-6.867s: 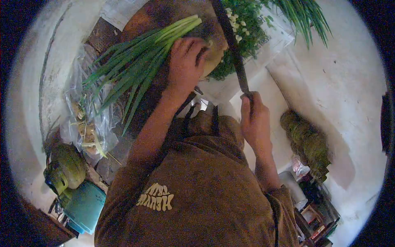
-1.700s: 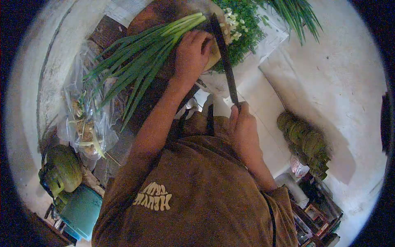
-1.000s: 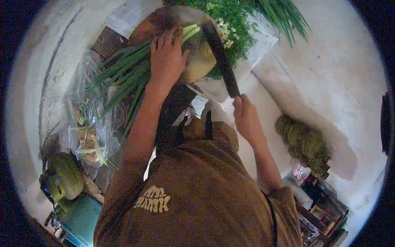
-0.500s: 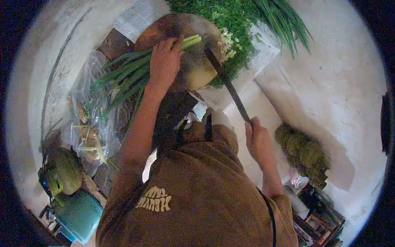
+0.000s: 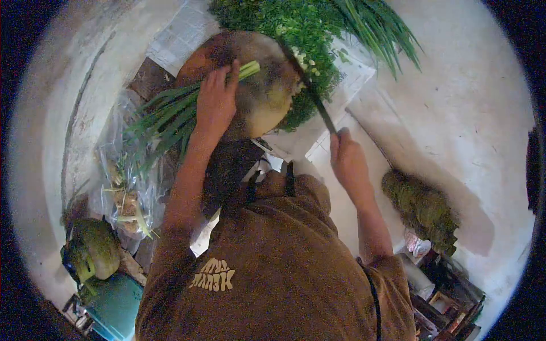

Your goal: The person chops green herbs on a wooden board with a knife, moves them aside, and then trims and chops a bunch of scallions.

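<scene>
My left hand [image 5: 216,102] presses a bunch of green onions [image 5: 165,116] down on a round wooden chopping board [image 5: 256,108]. The pale cut ends stick out to the right of my fingers, and the long leaves hang off the board's left side. In my right hand [image 5: 348,159] is the handle of a long dark knife [image 5: 318,102]. Its blade lies along the board's right edge, beside white chopped pieces [image 5: 306,59] and a heap of chopped greens [image 5: 296,23], apart from the bunch.
Whole green onions [image 5: 378,34] lie at the top right on white sheeting. A clear plastic bag [image 5: 128,199], a green gourd-like fruit [image 5: 96,247] and a teal container [image 5: 116,304] are at the left. Stacked green leaves [image 5: 421,210] lie at the right.
The knife has moved up and right, from over the board to its right edge at the chopped pieces. My left hand still holds the bunch, and the whole view has shifted slightly.
</scene>
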Demonstrator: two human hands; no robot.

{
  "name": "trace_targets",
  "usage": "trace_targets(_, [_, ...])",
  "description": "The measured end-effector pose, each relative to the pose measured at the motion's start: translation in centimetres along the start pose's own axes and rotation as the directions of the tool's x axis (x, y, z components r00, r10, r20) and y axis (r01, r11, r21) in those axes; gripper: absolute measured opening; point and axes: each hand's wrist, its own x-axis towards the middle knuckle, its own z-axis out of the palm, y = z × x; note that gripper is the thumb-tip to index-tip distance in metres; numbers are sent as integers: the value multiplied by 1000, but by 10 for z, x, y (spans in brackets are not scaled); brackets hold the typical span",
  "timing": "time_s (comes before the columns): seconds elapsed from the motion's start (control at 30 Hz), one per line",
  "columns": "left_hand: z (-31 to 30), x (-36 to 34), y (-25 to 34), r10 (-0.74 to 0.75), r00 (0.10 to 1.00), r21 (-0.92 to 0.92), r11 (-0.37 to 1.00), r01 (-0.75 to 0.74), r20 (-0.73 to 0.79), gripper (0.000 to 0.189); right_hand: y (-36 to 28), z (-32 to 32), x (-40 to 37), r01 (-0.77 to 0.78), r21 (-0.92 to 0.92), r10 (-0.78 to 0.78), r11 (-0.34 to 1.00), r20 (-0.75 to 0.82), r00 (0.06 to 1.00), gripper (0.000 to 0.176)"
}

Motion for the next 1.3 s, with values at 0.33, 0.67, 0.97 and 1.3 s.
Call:
trace_targets(0.33, [1,-2,4,-39,999,-64,997,37,-23,70,3,4,13,47,-35,-44,998,85,995,33])
trace_targets(0.67, [-8,17,38,91,996,-176,980,-91,-7,64,-25,-5,34,34,142,-35,989,3,999,30])
trace_targets(0.97, [-9,18,37,46,999,-249,967,-50,-25,58,-49,32,44,98,173,-95,980,-22,995,23])
trace_targets(1.3, [-9,17,37,15,999,-325,946,1,44,38,-52,16,51,189,176,-186,966,-35,982,32])
